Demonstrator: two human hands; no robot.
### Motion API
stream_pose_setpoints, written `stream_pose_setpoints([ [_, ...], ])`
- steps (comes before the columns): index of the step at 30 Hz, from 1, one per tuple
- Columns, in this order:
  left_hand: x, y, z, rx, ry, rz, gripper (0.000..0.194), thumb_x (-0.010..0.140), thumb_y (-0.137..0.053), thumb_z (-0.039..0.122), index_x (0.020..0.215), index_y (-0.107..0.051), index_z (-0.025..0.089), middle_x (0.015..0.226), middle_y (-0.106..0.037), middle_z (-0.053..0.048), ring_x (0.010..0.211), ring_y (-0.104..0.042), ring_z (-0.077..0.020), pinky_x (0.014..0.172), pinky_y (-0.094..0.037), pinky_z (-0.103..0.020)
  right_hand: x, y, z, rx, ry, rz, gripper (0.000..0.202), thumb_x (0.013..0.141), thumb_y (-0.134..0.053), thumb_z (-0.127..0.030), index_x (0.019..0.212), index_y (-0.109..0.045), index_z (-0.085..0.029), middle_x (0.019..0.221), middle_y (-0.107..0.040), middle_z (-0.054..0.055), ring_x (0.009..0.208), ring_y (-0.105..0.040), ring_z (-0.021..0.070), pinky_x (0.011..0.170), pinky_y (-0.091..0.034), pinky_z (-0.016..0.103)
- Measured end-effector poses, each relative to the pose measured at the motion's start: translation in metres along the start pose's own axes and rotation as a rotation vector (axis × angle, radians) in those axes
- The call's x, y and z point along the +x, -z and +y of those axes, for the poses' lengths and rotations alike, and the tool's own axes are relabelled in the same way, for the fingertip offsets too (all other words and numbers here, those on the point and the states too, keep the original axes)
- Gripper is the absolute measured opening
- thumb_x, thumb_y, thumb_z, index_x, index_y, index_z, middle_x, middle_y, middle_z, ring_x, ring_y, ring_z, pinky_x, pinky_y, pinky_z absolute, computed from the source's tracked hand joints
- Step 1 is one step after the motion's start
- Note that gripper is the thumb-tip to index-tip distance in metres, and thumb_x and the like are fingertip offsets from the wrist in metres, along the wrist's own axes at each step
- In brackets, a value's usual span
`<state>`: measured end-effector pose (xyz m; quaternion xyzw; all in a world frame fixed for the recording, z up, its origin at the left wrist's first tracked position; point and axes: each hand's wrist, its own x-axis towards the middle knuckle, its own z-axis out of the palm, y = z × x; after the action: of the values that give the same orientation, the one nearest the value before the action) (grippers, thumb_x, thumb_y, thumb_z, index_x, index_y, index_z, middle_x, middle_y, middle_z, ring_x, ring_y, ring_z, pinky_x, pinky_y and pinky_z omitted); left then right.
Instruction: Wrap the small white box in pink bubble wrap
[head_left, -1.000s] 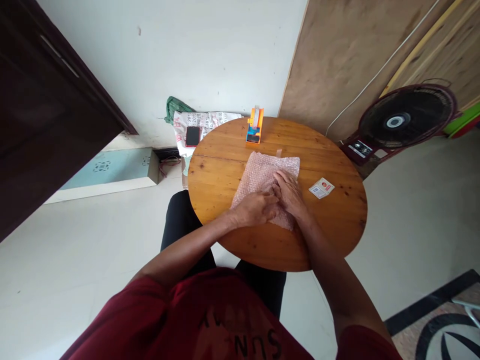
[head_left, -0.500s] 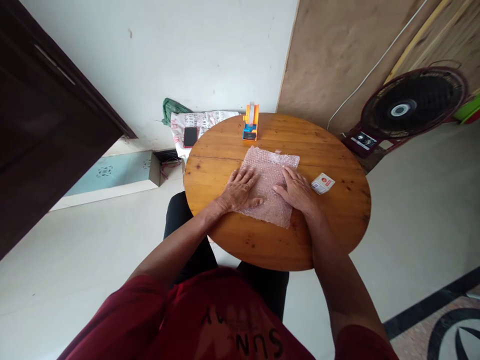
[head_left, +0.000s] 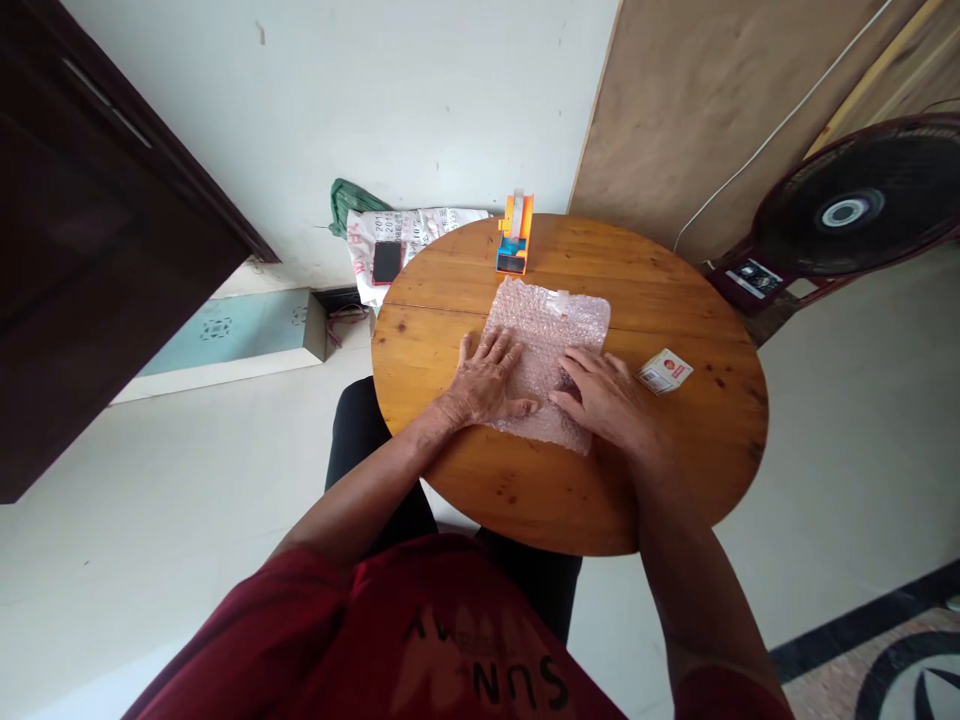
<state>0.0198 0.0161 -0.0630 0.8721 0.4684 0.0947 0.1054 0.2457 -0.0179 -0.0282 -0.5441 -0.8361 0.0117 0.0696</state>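
Note:
A sheet of pinkish bubble wrap (head_left: 544,350) lies flat on the round wooden table (head_left: 495,505). My left hand (head_left: 487,382) rests on its left side, palm down with the fingers spread. On the right side of the wrap is my right hand (head_left: 596,392), its fingers a little bent and apart, touching the surface. Neither hand grips anything. Right of my right hand sits a small white box (head_left: 664,372) with red print. An orange and blue tape dispenser (head_left: 514,235) stands beyond the wrap's top edge.
A dark phone (head_left: 387,262) lies on a printed white bag (head_left: 361,240) left of the table, beside a green bag (head_left: 352,203). A large fan (head_left: 847,210) stands at the right. A dark door (head_left: 97,240) is at the left.
My right hand has shifted slightly down the wrap and its fingers have bent more. My left hand stays flat on the wrap. The camera view has shifted a little.

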Motion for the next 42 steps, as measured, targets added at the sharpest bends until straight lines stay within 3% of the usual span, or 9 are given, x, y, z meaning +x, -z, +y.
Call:
stream_pose_setpoints([
  [6, 0.000, 0.001, -0.005, -0.009, -0.020, 0.012, 0.101, 0.079, -0.058, 0.077, 0.154, -0.036, 0.014, 0.165, -0.025, -0.019, 0.155, -0.018, -0.0391, 0.122, -0.006, -0.066, -0.004, 0.001, 0.022, 0.058, -0.079, -0.127, 0.074, 0.082, -0.066, -0.052, 0.144, -0.050, -0.013, 0.156, -0.044, 0.018, 0.142, -0.044, 0.0386, 0.114, -0.035, 0.058],
  [11, 0.000, 0.001, -0.007, -0.025, -0.035, 0.031, 0.094, 0.081, -0.058, 0.074, 0.151, -0.041, 0.013, 0.163, -0.032, -0.020, 0.153, -0.021, -0.0402, 0.121, -0.007, -0.069, -0.005, 0.001, 0.032, 0.109, -0.114, -0.163, 0.079, 0.081, -0.068, -0.050, 0.147, -0.048, -0.012, 0.158, -0.042, 0.018, 0.142, -0.044, 0.0384, 0.113, -0.039, 0.053],
  [15, 0.000, 0.000, -0.008, -0.051, -0.041, 0.137, 0.077, 0.089, -0.056, 0.064, 0.147, -0.047, 0.014, 0.156, -0.043, -0.019, 0.151, -0.029, -0.0373, 0.121, -0.005, -0.069, -0.005, 0.001, 0.033, 0.122, -0.134, -0.180, 0.081, 0.080, -0.068, -0.049, 0.148, -0.047, -0.010, 0.158, -0.042, 0.019, 0.142, -0.044, 0.0391, 0.114, -0.038, 0.054],
  [18, 0.000, 0.000, -0.008, -0.057, -0.169, 0.196, 0.067, 0.090, -0.059, 0.056, 0.143, -0.053, 0.015, 0.155, -0.045, -0.018, 0.151, -0.031, -0.0356, 0.124, -0.008, -0.062, -0.005, 0.001, 0.034, 0.135, -0.125, -0.173, 0.079, 0.080, -0.068, -0.049, 0.146, -0.049, -0.010, 0.158, -0.041, 0.019, 0.142, -0.043, 0.0383, 0.115, -0.037, 0.054],
  [22, 0.001, -0.002, -0.009, -0.092, -0.367, 0.114, 0.056, 0.091, -0.059, 0.053, 0.136, -0.062, 0.019, 0.156, -0.046, -0.014, 0.150, -0.033, -0.0343, 0.125, -0.016, -0.056, -0.005, 0.000, 0.036, 0.138, -0.100, -0.171, 0.078, 0.080, -0.068, -0.049, 0.145, -0.050, -0.010, 0.158, -0.041, 0.019, 0.143, -0.042, 0.0383, 0.115, -0.037, 0.054],
  [25, 0.001, -0.003, -0.008, -0.120, -0.358, 0.059, 0.054, 0.092, -0.059, 0.054, 0.134, -0.064, 0.021, 0.150, -0.053, -0.012, 0.147, -0.038, -0.0339, 0.124, -0.018, -0.058, -0.005, 0.002, 0.033, 0.148, -0.107, -0.122, 0.072, 0.082, -0.066, -0.050, 0.142, -0.053, -0.012, 0.153, -0.048, 0.019, 0.140, -0.046, 0.0389, 0.113, -0.039, 0.055],
  [31, 0.000, 0.001, -0.005, -0.108, -0.307, -0.002, 0.055, 0.090, -0.061, 0.053, 0.136, -0.062, 0.023, 0.154, -0.049, -0.011, 0.150, -0.032, -0.0331, 0.125, -0.015, -0.057, 0.000, 0.008, 0.013, 0.206, -0.095, 0.122, 0.046, 0.091, -0.055, -0.043, 0.129, -0.064, -0.018, 0.128, -0.069, 0.013, 0.123, -0.060, 0.0310, 0.108, -0.043, 0.048],
  [37, -0.001, 0.001, -0.004, -0.120, -0.306, 0.005, 0.056, 0.090, -0.061, 0.054, 0.136, -0.063, 0.023, 0.153, -0.050, -0.011, 0.149, -0.034, -0.0325, 0.125, -0.014, -0.056, 0.000, 0.001, 0.024, 0.106, -0.124, -0.027, 0.061, 0.087, -0.058, -0.047, 0.139, -0.056, -0.015, 0.146, -0.056, 0.018, 0.133, -0.052, 0.0383, 0.107, -0.041, 0.056],
  [42, -0.001, -0.001, -0.005, -0.130, -0.310, 0.013, 0.057, 0.089, -0.061, 0.057, 0.136, -0.063, 0.024, 0.153, -0.050, -0.011, 0.150, -0.034, -0.0320, 0.126, -0.013, -0.056, -0.002, -0.004, 0.031, 0.162, -0.149, 0.080, 0.048, 0.090, -0.055, -0.043, 0.128, -0.064, -0.015, 0.137, -0.063, 0.015, 0.124, -0.059, 0.0347, 0.105, -0.045, 0.050],
])
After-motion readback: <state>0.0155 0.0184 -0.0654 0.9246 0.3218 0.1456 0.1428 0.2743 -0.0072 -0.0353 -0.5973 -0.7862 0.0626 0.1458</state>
